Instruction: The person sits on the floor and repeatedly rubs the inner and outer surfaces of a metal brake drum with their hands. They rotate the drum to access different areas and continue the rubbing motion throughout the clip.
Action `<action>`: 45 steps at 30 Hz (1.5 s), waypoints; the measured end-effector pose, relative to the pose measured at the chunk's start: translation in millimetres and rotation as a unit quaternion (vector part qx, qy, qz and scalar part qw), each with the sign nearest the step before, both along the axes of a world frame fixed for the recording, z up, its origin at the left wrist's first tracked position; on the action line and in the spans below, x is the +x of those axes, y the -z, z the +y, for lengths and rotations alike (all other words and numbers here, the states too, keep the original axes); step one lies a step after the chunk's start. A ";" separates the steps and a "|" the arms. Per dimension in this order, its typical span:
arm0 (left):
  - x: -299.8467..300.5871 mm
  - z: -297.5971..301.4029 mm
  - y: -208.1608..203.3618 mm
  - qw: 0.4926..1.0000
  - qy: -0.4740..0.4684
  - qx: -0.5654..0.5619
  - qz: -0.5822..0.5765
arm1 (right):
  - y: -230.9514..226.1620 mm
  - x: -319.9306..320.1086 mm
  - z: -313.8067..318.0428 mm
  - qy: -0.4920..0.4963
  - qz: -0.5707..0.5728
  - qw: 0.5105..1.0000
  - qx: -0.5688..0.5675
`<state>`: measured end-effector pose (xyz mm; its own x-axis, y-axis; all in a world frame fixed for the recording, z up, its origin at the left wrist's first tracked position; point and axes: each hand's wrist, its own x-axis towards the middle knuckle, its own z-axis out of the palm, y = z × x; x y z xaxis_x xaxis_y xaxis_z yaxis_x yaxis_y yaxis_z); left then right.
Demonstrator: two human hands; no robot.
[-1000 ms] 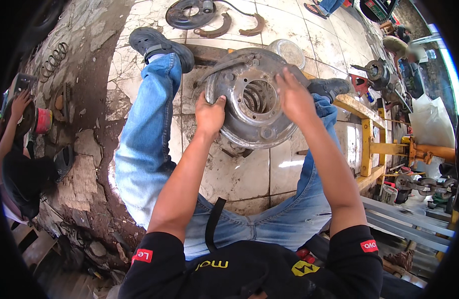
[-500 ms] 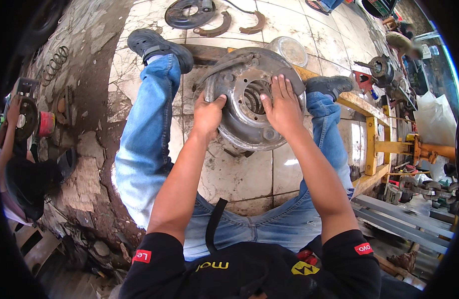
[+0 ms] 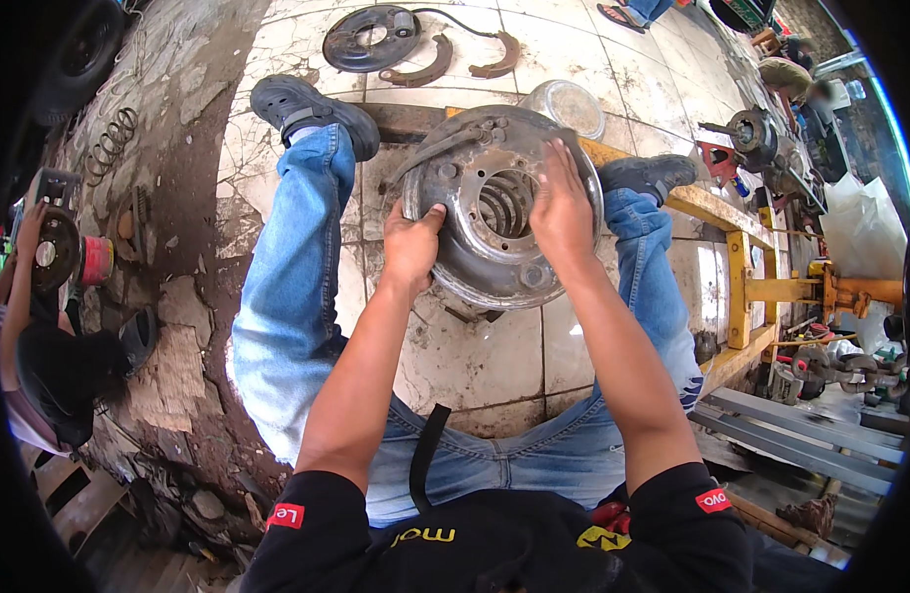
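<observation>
A round, worn grey brake backing plate is held up between my shins, its large central hole facing me. Coils of a spring show through that hole. My left hand grips the plate's left rim, thumb on the face and fingers curled behind. On the right side of the face lies my right hand, fingers stretched out and close together; whether anything thin is under them I cannot tell. Beyond the plate, a second, darker backing plate and two curved brake shoes rest on the tiles.
A yellow metal frame stands at the right, its beam reaching behind the plate. Near my right foot is a round translucent container. At the left are a loose coil spring and another person's arm near a red can.
My right hand has shifted slightly right and down over the plate, its fingers drawing closer together. The left hand keeps its grip on the rim. The view has shifted a little.
</observation>
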<state>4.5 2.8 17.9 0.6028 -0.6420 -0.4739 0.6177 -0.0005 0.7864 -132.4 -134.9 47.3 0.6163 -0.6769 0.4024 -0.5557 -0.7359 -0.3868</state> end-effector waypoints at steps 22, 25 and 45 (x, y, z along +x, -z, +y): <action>-2.9 -1.6 -8.7 0.999 -0.016 0.000 -0.028 | 2.1 25.4 -11.0 0.022 0.273 0.960 -0.056; -3.8 0.7 -5.3 1.000 -0.024 0.011 -0.014 | 9.3 19.3 10.7 -0.041 0.262 0.962 -0.059; -2.7 -4.6 -2.7 1.000 -0.008 0.019 -0.022 | -5.5 16.1 -23.3 -0.071 0.293 0.952 -0.048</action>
